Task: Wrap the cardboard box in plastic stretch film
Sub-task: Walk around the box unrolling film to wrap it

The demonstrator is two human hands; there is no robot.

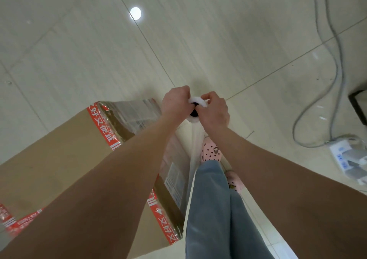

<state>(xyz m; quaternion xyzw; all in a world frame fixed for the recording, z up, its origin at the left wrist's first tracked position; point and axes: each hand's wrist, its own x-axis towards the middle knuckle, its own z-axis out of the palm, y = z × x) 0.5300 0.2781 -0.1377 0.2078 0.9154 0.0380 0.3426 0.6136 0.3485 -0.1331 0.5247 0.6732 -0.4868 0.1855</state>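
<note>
cardboard box (59,149) is seen at 8 o'clock, its right side covered in stretch film (178,159). film roll (193,120) is held upright off its 2 o'clock corner. the top end is gripped by left hand (174,101) and right hand (214,111), fingers curled round it.

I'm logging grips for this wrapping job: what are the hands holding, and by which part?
The left hand and right hand both grip the stretch film roll at its top end, round the rim of the core opening.
</note>
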